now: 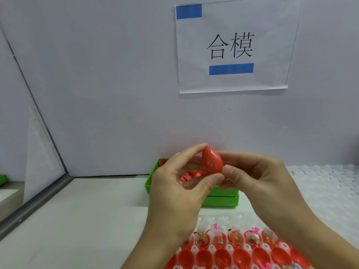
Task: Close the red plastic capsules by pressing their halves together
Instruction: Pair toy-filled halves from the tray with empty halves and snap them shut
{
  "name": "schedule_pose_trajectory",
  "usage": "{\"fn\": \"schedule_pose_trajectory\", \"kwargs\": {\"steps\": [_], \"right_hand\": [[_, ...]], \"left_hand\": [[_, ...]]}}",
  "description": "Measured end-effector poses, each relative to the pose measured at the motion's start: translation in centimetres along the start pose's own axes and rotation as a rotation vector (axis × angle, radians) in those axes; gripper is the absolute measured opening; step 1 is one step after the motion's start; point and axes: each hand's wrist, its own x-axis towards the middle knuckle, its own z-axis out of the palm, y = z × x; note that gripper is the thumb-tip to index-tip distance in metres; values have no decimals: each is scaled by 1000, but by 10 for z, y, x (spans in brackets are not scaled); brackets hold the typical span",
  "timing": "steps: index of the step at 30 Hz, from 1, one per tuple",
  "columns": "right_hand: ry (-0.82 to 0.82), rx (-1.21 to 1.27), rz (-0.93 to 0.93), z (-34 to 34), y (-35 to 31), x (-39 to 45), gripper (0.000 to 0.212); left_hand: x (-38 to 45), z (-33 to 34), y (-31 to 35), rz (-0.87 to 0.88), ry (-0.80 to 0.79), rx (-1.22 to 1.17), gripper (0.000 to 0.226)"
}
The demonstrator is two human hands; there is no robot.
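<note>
Red capsule is up in the air between both hands, right in front of the green bin at the back of the white table. Left hand has its thumb and fingertips curled around the left and lower side, right hand pinches the right side with the thumb pushed up against the bottom edge. So both are gripping it, neither is loose.

From here it looks mostly shut, but I can't see the seam clearly enough to say it's snapped all the way round.

Stuff that could go sideways, imo:
- glossy plastic plus a fingertip-only hold means a hard squeeze could pop the egg shape out of the pinch, and it'd probably drop onto the tray below
- pressing off-centre could close one side of the rim and leave the other gaping, so it looks done but reopens
- if whatever goes inside is caught at the rim, the halves won't seat

That tray near the bottom edge holds rows of open red halves, some with little bags of coloured beads in them, so a dropped capsule could knock those around too. The green bin seems to hold more loose red pieces.
</note>
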Motion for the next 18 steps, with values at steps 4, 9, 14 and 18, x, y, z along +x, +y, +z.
{"fn": "schedule_pose_trajectory", "kwargs": {"steps": [4,9,14,18], "right_hand": [[-33,34,102,-1,1,-1,22],[-82,-224,45,4,-2,-5,16],[-87,-236,117,0,4,-3,14],[-70,-198,226,-16,5,4,22]], "left_hand": [[-3,-2,-5,134,56,231,47],[-5,-3,-11,329,28,634,41],[-7,-3,-17,372,-48,704,53],[-5,-12,-27,96,-195,705,72]]}}
